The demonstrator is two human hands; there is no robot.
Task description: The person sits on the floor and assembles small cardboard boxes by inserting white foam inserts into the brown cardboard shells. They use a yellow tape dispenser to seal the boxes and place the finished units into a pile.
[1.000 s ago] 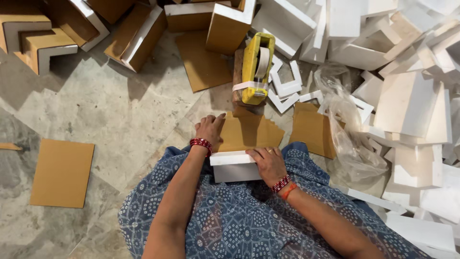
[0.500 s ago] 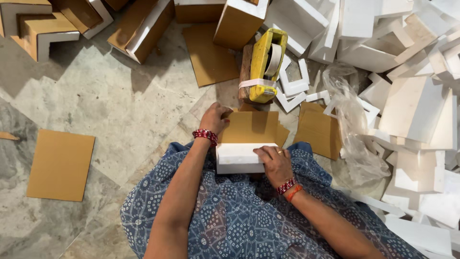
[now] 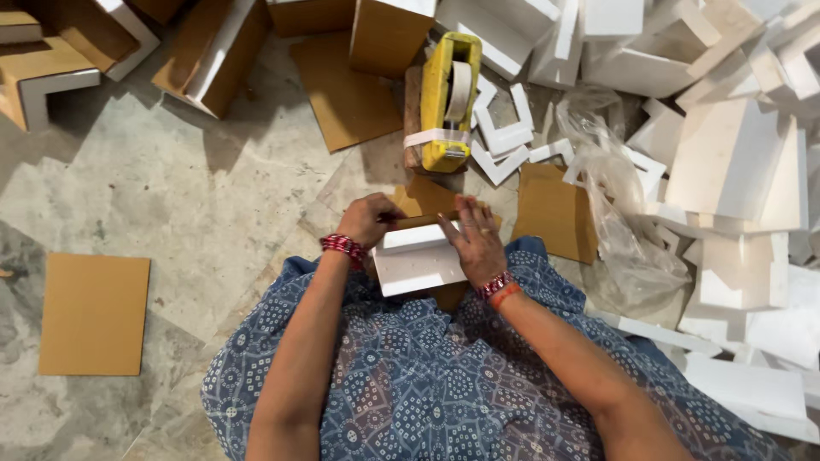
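Note:
A small white cardboard box (image 3: 418, 260) rests on my lap over blue patterned cloth. My left hand (image 3: 369, 218) grips its far left corner, where a brown flap shows. My right hand (image 3: 475, 241) lies flat on the box's right side, fingers pressed down along the top edge. Both wrists carry red bangles. A brown card sheet (image 3: 427, 198) lies on the floor just beyond the box. A yellow tape dispenser (image 3: 448, 102) with a white roll stands farther ahead.
Folded brown and white boxes (image 3: 209, 51) lie at the upper left. A big heap of white box parts (image 3: 735, 162) and a clear plastic bag (image 3: 623, 230) fill the right. Another brown card sheet (image 3: 92, 312) lies on the stone floor at left, one more (image 3: 555, 212) near my right knee.
The box has been lifted and tilted nearer my hands. My right hand moved from its lower right corner up onto its right top edge; my left hand shifted to the far left corner.

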